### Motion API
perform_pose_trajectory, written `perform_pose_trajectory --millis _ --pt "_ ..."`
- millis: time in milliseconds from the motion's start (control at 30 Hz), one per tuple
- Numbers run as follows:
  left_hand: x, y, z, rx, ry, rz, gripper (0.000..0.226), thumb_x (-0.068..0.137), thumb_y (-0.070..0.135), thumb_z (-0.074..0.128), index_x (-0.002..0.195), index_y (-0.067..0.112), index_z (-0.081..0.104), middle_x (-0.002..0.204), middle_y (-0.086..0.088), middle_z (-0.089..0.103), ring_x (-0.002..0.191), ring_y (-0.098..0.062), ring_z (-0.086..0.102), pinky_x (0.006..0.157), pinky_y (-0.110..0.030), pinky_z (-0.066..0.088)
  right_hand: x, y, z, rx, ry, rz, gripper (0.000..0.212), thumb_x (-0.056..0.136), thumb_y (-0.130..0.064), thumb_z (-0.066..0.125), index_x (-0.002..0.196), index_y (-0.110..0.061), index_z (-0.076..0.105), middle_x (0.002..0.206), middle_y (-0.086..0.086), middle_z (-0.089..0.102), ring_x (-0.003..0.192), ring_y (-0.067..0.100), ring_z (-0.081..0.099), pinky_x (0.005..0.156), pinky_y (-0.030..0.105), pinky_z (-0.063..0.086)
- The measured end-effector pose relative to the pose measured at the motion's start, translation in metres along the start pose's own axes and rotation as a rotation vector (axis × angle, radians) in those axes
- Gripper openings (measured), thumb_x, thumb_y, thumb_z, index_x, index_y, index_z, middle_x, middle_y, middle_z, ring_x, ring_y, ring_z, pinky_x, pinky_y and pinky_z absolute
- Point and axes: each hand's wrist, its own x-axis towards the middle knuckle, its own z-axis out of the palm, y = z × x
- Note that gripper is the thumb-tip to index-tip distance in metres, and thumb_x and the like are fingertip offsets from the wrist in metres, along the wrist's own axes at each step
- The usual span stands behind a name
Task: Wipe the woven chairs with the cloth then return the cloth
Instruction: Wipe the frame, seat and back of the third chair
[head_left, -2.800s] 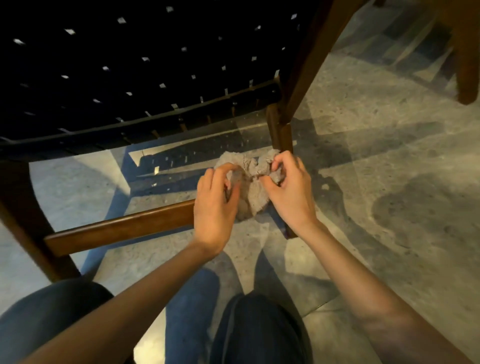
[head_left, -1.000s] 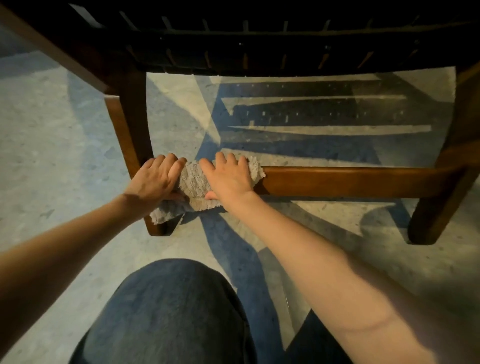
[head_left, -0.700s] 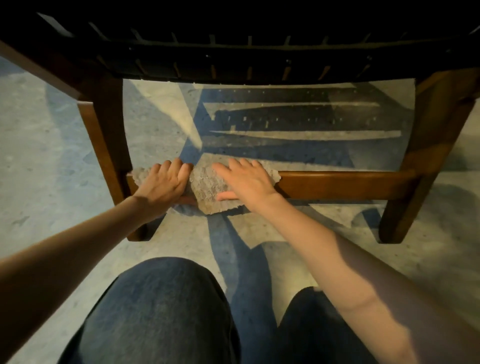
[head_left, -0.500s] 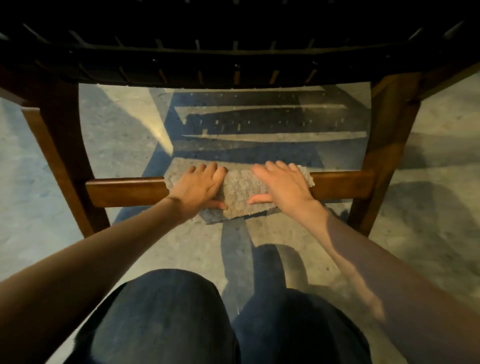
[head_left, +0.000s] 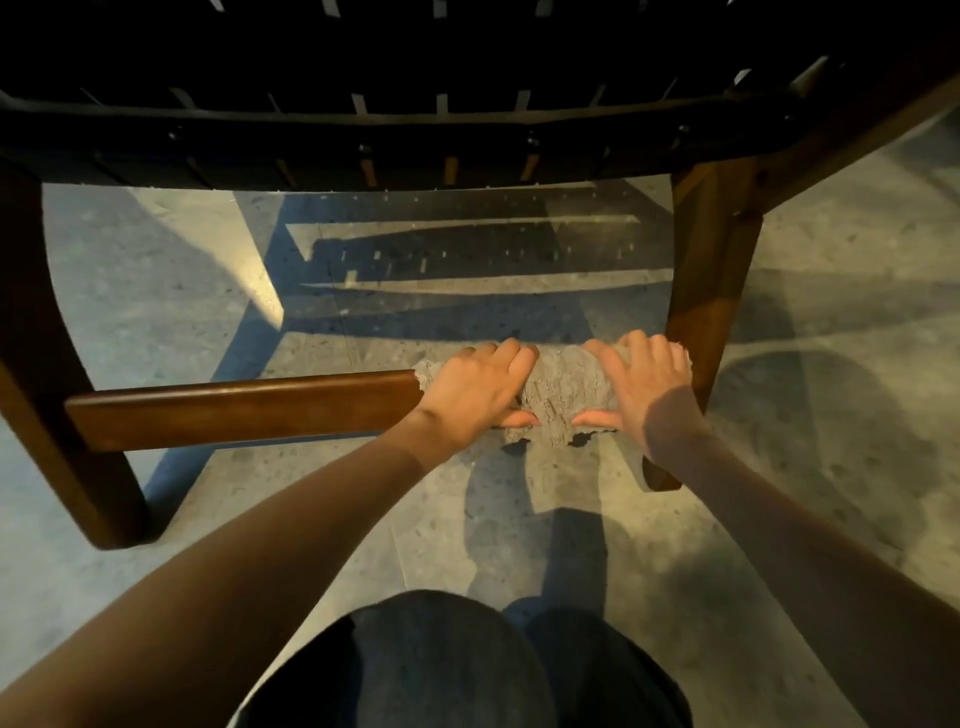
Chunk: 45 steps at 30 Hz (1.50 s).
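Head view: both hands are pressed onto a crumpled grey terry cloth (head_left: 566, 384) draped over the glossy brown wooden crossbar (head_left: 244, 410) of the dark woven-seat chair (head_left: 441, 78). Left hand (head_left: 475, 389) grips the cloth's left end, fingers curled over the top of the bar, thumb underneath. Right hand (head_left: 647, 387) does the same on the cloth's right end, thumb tucked below. Cloth bunches up between the two hands, with a ragged edge hanging below the thumbs. Just right of the right hand, touching or nearly so, stands the chair's brown wooden leg (head_left: 706, 291). Left of the left hand the bar runs bare to the other leg (head_left: 62, 395). Below the forearms are knees in dark blue jeans (head_left: 441, 670), over a speckled grey stone floor (head_left: 831, 415).
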Motion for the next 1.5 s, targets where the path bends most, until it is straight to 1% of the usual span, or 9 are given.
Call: perform_pose_trajectory --millis 100,233,433,600,800,1000,1100,1300,1500 --pt "-0.010 -0.009 0.009 0.000 0.047 0.014 0.074 0.090 0.061 0.041 0.142 0.009 0.027 0.131 -0.009 0.046 0.114 -0.024 0.052 0.094 -0.034 0.043 -0.006 -0.014 0.012 0.015 0.206 0.036 0.098 0.060 -0.079 0.061 0.135 -0.018 0.048 0.104 0.017 0.056 0.088 0.031 0.055 0.081 0.042 0.048" --pt "-0.044 -0.035 0.013 0.029 0.164 0.007 0.068 0.086 0.061 0.043 0.126 0.006 0.043 0.104 -0.011 0.061 0.086 -0.025 0.063 0.074 -0.035 0.053 -0.007 -0.056 0.009 0.171 0.292 -0.026 0.098 0.061 -0.062 0.075 0.136 -0.014 0.036 0.123 0.022 0.044 0.110 0.041 0.045 0.100 0.055 0.036" --pt "-0.138 -0.092 0.010 -0.102 0.212 -0.204 0.066 0.080 0.033 0.066 0.135 0.009 0.038 0.118 -0.018 0.056 0.102 -0.036 0.058 0.089 -0.046 0.048 -0.009 -0.132 -0.043 0.568 0.193 -0.243 0.063 0.093 -0.057 0.030 0.150 -0.032 0.020 0.152 0.001 0.029 0.134 0.026 0.023 0.113 0.044 0.014" --pt "-0.180 -0.116 -0.001 -0.038 0.248 -0.271 0.060 0.087 0.043 0.056 0.140 0.015 0.046 0.127 -0.017 0.051 0.111 -0.031 0.044 0.086 -0.044 0.047 0.000 -0.158 -0.063 0.747 0.397 -0.206 0.035 0.087 -0.014 0.065 0.120 -0.026 0.066 0.111 -0.002 0.063 0.108 0.023 0.050 0.094 0.040 0.038" --pt "-0.168 -0.110 -0.010 -0.168 0.332 -0.444 0.025 0.086 0.015 0.067 0.111 0.016 0.064 0.094 -0.011 0.057 0.075 -0.027 0.055 0.057 -0.026 0.034 -0.008 -0.168 -0.082 0.761 0.444 -0.165 0.022 0.085 -0.010 0.068 0.103 -0.022 0.071 0.098 -0.002 0.061 0.095 0.020 0.055 0.075 0.036 0.051" --pt "-0.196 -0.091 -0.013 -0.308 0.365 -0.465 0.018 0.097 0.020 0.050 0.114 0.022 0.053 0.079 -0.001 0.068 0.055 -0.016 0.056 0.039 -0.018 0.021 -0.045 -0.179 -0.083 0.873 0.391 -0.048 0.023 0.088 -0.014 0.065 0.104 -0.030 0.070 0.072 -0.015 0.051 0.059 0.003 0.048 0.048 0.020 0.032" --pt "-0.222 -0.077 -0.006 -0.382 0.385 -0.573 0.019 0.095 0.024 0.051 0.113 0.028 0.048 0.080 0.002 0.068 0.060 -0.017 0.061 0.042 -0.029 0.042 -0.060 -0.195 -0.079 0.992 0.277 -0.070 0.024 0.092 -0.011 0.059 0.108 -0.026 0.069 0.062 -0.023 0.049 0.050 -0.004 0.040 0.046 0.010 0.027" --pt "-0.255 -0.054 0.009 -1.142 0.546 -0.881 0.018 0.090 0.018 0.060 0.104 0.028 0.060 0.100 0.014 0.063 0.085 0.005 0.056 0.076 -0.014 0.048 -0.072 -0.241 -0.063 1.391 -0.061 0.077 0.022 0.093 -0.012 0.058 0.102 -0.030 0.067 0.104 -0.007 0.067 0.095 0.009 0.060 0.086 0.023 0.050" --pt "-0.245 -0.055 0.022 -1.811 0.864 -1.344 0.004 0.086 0.009 0.066 0.087 0.013 0.065 0.086 -0.005 0.067 0.083 -0.014 0.066 0.075 -0.026 0.058 -0.063 -0.286 -0.065 2.029 -0.194 0.673 0.009 0.081 -0.010 0.075 0.084 -0.016 0.069 0.093 0.001 0.072 0.091 0.012 0.067 0.066 0.013 0.050"
